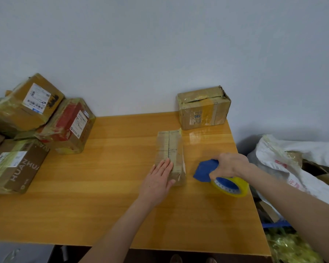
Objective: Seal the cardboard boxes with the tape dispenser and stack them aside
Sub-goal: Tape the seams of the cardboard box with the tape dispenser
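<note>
Pale wall backs a wooden surface (103, 186) that carries every box in view. At the far left, a pile of boxes (36, 120) sits stacked and leaning, each wrapped in glossy tape, so that share of the work looks done. Near the middle lies a slim box (171, 149), its long seam running away from the person. The left hand (158, 179) rests flat on its near end, fingers straight and together, pressing it down. Just right of it, the right hand (230, 165) curls round the blue tape dispenser (205, 171), whose yellowish roll (234, 186) hangs on the near side. The dispenser sits close beside the slim box but apart from it. Whether tape already covers that seam is hard to tell through the sheen. I judge this box to be the one in hand, to be finished and then moved left. At the far right corner stands a worn box (203, 109) with a flap gaping at its right end, which seems to be waiting its turn. Off the right edge slump white sacks (302, 158)
</note>
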The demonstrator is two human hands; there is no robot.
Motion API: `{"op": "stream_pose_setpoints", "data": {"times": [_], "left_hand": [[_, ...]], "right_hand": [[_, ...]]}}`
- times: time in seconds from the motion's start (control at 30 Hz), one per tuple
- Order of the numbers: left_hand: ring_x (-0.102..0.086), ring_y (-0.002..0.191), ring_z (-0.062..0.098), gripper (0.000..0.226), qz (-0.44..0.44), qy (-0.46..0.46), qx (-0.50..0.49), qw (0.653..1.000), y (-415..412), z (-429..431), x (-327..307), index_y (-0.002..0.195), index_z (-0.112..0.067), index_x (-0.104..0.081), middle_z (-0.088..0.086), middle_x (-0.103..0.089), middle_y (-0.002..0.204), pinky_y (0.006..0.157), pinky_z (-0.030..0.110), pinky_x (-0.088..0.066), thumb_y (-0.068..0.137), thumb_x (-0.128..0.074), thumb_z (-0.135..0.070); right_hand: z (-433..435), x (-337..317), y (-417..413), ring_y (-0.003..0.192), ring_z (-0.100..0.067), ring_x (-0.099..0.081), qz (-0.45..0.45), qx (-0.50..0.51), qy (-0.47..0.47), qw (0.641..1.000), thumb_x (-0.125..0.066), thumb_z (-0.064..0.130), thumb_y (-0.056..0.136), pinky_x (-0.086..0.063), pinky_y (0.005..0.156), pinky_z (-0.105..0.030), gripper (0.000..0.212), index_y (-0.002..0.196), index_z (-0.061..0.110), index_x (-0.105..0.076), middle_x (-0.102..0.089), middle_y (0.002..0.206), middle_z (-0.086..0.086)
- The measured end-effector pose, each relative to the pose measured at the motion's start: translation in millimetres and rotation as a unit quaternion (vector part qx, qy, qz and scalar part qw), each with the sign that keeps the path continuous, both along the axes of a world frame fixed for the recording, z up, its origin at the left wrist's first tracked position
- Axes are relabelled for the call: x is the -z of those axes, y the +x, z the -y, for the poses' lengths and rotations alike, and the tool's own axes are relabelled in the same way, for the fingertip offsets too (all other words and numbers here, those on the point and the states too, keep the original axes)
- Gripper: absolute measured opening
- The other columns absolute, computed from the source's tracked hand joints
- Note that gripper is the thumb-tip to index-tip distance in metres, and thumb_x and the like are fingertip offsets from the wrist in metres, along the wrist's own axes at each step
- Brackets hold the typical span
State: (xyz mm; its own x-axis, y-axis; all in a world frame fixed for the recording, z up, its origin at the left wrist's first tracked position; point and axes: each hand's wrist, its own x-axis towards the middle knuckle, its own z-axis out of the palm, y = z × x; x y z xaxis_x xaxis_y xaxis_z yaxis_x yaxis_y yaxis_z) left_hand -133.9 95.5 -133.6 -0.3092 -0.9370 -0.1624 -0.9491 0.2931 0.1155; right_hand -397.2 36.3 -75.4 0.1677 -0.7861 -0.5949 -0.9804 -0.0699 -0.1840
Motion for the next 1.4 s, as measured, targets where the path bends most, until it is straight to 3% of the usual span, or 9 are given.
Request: {"op": "stream_pose_setpoints", "data": {"times": [0.13,0.3,0.43,0.57,0.7,0.9,1.13,1.3,1.4], "left_hand": [[0.010,0.146,0.006,0.062,-0.016,-0.006,-0.011,1.000,-1,1,2,0.153,-0.023,0.000,-0.008,0.006,0.160,0.119,0.029,0.008,0.101,-0.022,-0.049],[-0.001,0.147,0.007,0.061,-0.065,-0.030,-0.036,0.997,-8,3,-1,0.153,-0.025,-0.008,-0.008,-0.006,0.161,0.115,0.025,0.006,0.101,-0.025,-0.050],[-0.030,0.139,0.012,0.057,-0.223,-0.031,-0.095,0.970,-13,1,-16,0.152,-0.025,-0.021,-0.006,-0.027,0.156,0.114,0.035,-0.031,0.100,-0.041,-0.037],[-0.057,0.101,0.006,0.037,-0.373,-0.081,-0.197,0.903,-10,0,-27,0.125,-0.021,-0.057,-0.004,-0.059,0.116,0.087,0.015,-0.049,0.089,-0.065,-0.012],[-0.062,0.077,0.000,0.023,-0.502,-0.042,-0.320,0.802,-1,-2,-32,0.087,-0.031,-0.067,-0.010,-0.068,0.081,0.070,0.012,-0.051,0.082,-0.073,-0.009],[-0.067,0.076,0.003,0.015,-0.485,-0.086,-0.370,0.788,23,-4,-26,0.098,-0.014,-0.073,-0.007,-0.071,0.080,0.068,0.012,-0.052,0.093,-0.060,-0.010],[-0.051,0.125,0.015,0.047,-0.345,-0.039,-0.282,0.895,3,-9,-16,0.146,-0.011,-0.038,-0.001,-0.052,0.138,0.101,0.020,-0.038,0.100,-0.048,-0.017],[-0.061,0.102,0.020,0.053,-0.338,-0.005,-0.300,0.892,-12,2,-13,0.148,-0.008,-0.033,0.007,-0.062,0.125,0.088,0.027,-0.048,0.099,-0.050,-0.016],[-0.059,0.087,0.005,0.043,-0.388,0.037,-0.311,0.867,-9,4,-10,0.139,-0.015,-0.046,-0.003,-0.064,0.117,0.072,0.013,-0.049,0.097,-0.052,-0.015]], "right_hand": [[-1,1,-17,0.079,-0.017,-0.064,0.129,0.114,-0.005,0.985,-0.071,0.051,0.061,-0.050,0.068,-0.033,0.045,0.100,0.030,-0.061,-0.068,0.082,0.003],[-3,21,-6,0.096,-0.027,-0.064,0.385,0.360,-0.022,0.850,-0.077,0.031,0.078,-0.052,0.084,-0.039,0.037,0.109,0.016,-0.064,-0.067,0.107,-0.008],[-9,46,10,0.094,-0.033,-0.064,0.455,0.496,0.055,0.738,-0.075,0.033,0.081,-0.052,0.081,-0.043,0.051,0.125,0.012,-0.058,-0.066,0.115,-0.015],[-15,67,22,0.083,-0.029,-0.064,0.470,0.555,0.107,0.678,-0.069,0.041,0.086,-0.052,0.064,-0.038,0.049,0.125,0.013,-0.058,-0.067,0.110,-0.016],[-18,76,21,0.076,-0.024,-0.061,0.390,0.539,0.089,0.741,-0.057,0.053,0.091,-0.047,0.058,-0.034,0.051,0.121,0.013,-0.058,-0.065,0.088,-0.010],[-15,56,15,0.119,-0.030,-0.053,0.199,0.302,-0.112,0.926,-0.051,0.043,0.098,-0.044,0.097,-0.043,0.053,0.132,0.003,-0.053,-0.059,0.128,-0.016],[-41,29,105,0.116,-0.021,-0.058,0.305,0.166,-0.152,0.925,-0.046,0.029,0.102,-0.050,0.094,-0.033,0.053,0.150,0.015,-0.031,-0.057,0.136,-0.005],[-41,33,135,0.118,-0.028,-0.056,0.266,0.200,-0.137,0.933,-0.041,0.028,0.103,-0.052,0.090,-0.041,0.066,0.155,0.008,-0.007,-0.044,0.148,-0.009],[-43,35,132,0.114,-0.027,-0.058,0.276,0.193,-0.142,0.931,-0.043,0.028,0.102,-0.053,0.089,-0.041,0.067,0.156,0.014,-0.006,-0.048,0.144,-0.007]]}}
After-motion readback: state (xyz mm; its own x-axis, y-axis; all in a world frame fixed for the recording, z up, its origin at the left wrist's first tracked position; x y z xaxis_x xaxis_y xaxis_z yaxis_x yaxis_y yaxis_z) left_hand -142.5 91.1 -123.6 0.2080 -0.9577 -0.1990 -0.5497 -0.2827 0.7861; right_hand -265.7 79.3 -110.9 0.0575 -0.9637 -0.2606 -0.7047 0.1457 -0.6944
